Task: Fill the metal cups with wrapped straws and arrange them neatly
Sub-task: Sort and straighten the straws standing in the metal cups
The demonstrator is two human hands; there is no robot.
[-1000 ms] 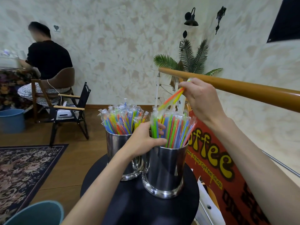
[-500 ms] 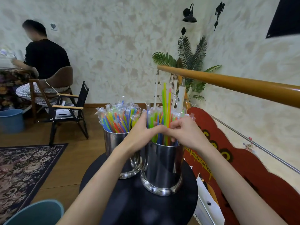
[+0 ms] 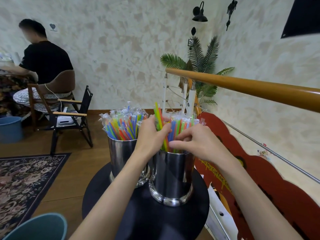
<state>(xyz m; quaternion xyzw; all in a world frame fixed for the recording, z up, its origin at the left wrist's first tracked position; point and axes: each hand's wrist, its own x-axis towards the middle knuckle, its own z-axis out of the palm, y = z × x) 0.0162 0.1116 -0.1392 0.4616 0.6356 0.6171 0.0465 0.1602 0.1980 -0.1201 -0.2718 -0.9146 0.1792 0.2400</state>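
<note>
Round black worktop [image 3: 173,220]: two metal cups, touching or nearly so. Far cup [image 3: 121,158], packed with wrapped straws [image 3: 121,123]. Near cup [image 3: 173,177], likewise full; a few green and orange straws [image 3: 158,115] stand taller than the rest. Left hand [image 3: 150,135], fingers curled round that taller bunch. Right hand [image 3: 195,144], fingertips pinching into the straws just above the near cup's rim. Teal bucket [image 3: 39,227] on the floor, lower left.

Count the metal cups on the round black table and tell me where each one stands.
2. The near metal cup stands at the table's middle, under both hands. The far metal cup stands just behind it to the left, partly hidden by the left forearm.
</note>
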